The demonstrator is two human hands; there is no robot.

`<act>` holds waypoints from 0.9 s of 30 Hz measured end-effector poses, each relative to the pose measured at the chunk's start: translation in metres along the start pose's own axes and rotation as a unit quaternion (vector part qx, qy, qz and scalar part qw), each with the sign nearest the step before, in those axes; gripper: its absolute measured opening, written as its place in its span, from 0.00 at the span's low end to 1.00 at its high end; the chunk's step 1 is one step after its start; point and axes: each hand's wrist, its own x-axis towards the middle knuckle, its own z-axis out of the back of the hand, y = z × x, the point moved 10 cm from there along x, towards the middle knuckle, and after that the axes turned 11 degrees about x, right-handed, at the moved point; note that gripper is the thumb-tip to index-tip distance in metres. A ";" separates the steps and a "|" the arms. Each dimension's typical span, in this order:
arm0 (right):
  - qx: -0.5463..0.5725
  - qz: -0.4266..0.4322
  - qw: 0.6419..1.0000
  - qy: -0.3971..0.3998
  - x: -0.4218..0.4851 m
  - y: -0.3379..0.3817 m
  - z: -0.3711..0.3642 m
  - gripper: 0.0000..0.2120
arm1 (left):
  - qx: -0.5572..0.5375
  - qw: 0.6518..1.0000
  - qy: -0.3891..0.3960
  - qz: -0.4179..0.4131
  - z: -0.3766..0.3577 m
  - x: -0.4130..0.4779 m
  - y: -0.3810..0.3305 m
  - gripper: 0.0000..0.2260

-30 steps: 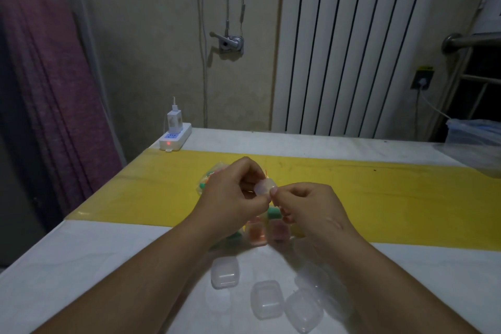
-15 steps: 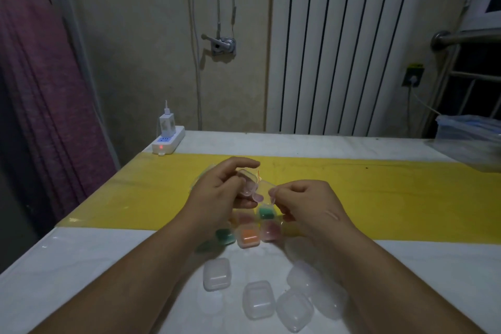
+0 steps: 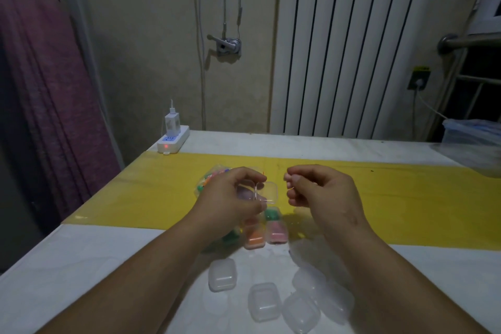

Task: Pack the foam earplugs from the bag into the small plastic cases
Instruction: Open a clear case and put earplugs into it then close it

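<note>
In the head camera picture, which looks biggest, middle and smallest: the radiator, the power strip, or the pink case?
1. white radiator: by far the largest.
2. power strip and pink case: they look nearly alike. The case lies nearer the camera, so I will not rank these two.

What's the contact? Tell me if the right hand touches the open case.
Apart. The head view shows yellow mat between the right hand and the open case that the left hand holds.

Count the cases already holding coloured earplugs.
4: green case, pink case and orange case clustered below the left hand, a second green case half behind the left forearm. Others may be hidden.
</note>
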 end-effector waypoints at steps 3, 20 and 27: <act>-0.077 0.048 0.995 0.034 -0.004 0.003 -0.013 0.09 | 0.007 1.000 0.004 -0.007 -0.002 0.000 -0.001 0.16; -0.219 0.083 0.971 0.050 -0.011 0.000 -0.025 0.09 | -0.026 1.000 -0.007 0.003 -0.001 0.002 0.003 0.17; -0.290 0.120 0.949 0.025 -0.010 0.002 -0.024 0.04 | -0.041 0.999 -0.012 0.002 0.001 0.002 0.003 0.16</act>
